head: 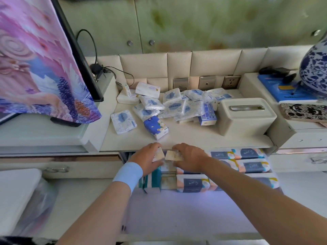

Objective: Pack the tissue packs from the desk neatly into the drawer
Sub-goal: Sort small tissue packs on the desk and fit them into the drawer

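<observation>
Both hands work low at centre frame over the open drawer (pixel 194 209): left hand (pixel 147 159) grips one pale tissue pack (pixel 158 154), right hand (pixel 190 159) grips a second pale pack (pixel 174 155), the two nearly touching. Patterned packs (pixel 247 153) fill the drawer's right side in rows (labels up). Higher, on the desk (pixel 194 137), a loose pile of tissue packs (pixel 177 105) lies mid-frame, a blue pack (pixel 155 127) at its near edge, a cream tissue box (pixel 246 115) just right.
</observation>
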Motion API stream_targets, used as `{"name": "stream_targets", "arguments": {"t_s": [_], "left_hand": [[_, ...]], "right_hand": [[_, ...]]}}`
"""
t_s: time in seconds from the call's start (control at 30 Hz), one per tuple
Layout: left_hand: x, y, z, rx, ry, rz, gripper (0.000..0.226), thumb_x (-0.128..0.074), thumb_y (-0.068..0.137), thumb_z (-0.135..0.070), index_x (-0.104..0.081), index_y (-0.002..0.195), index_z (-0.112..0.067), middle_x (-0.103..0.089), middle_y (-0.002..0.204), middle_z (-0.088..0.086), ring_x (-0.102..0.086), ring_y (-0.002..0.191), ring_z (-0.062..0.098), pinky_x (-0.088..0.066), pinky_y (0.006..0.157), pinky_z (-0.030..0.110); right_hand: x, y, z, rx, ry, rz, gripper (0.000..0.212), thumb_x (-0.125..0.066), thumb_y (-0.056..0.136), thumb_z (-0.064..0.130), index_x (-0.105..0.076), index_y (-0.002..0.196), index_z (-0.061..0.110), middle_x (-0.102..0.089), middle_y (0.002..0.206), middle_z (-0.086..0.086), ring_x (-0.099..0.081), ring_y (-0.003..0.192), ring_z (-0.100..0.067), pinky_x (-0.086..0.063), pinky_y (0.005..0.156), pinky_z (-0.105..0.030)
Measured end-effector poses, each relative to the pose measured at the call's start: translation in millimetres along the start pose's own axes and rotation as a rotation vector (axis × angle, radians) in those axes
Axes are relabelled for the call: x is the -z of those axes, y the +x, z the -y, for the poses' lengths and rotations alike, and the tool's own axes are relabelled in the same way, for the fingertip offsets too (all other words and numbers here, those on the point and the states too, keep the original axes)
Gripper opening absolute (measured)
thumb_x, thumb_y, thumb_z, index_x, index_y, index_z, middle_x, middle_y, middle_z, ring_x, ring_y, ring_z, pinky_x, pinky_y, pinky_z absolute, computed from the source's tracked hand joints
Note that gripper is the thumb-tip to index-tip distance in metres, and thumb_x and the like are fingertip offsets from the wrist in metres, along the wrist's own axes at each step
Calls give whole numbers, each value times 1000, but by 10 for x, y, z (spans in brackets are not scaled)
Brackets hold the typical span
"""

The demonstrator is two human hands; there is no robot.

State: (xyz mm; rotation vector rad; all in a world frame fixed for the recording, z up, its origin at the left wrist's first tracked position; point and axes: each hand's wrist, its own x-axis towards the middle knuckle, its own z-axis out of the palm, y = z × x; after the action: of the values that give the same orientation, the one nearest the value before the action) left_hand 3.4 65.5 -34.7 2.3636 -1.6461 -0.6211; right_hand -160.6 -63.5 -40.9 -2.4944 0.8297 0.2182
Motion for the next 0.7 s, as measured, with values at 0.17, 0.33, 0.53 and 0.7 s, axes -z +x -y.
{"name": "stream_targets", "arguments": {"t_s": [0.17,0.33,0.53,0.7], "left_hand": [[-58,-185,280,152,75,109,52,-54,93,-48,-39,138,-27,-46,139,4,-52,118,27,-45,95,40],[-118,-146,220,154,104,275,61,-49,96,-44,-25,151,-33,-32,154,2,-43,133,27,-40,104,38],[-193,-132,244,167,70,294,72,-62,89,-32,-24,149,-30,-41,146,1,-50,123,27,-45,99,39],[-211,-133,253,152,50,241,52,-66,84,-25,-33,124,-28,-54,119,3,-56,95,25,-49,77,36]], "right_hand": [[-270,-60,234,154,-391,231,53,-57,88,49,-54,136,26,-57,129,-5,-49,122,-25,-36,106,-45],[-602,-38,324,205,-674,130,50,-55,88,53,-60,130,27,-53,127,-10,-40,122,-31,-28,106,-50],[-794,13,371,171,-718,-31,38,-59,92,38,-61,125,19,-61,124,-6,-47,121,-30,-26,107,-50],[-934,19,334,99,-786,-52,42,-56,93,40,-58,127,16,-57,127,-10,-42,125,-33,-23,109,-54]]}}
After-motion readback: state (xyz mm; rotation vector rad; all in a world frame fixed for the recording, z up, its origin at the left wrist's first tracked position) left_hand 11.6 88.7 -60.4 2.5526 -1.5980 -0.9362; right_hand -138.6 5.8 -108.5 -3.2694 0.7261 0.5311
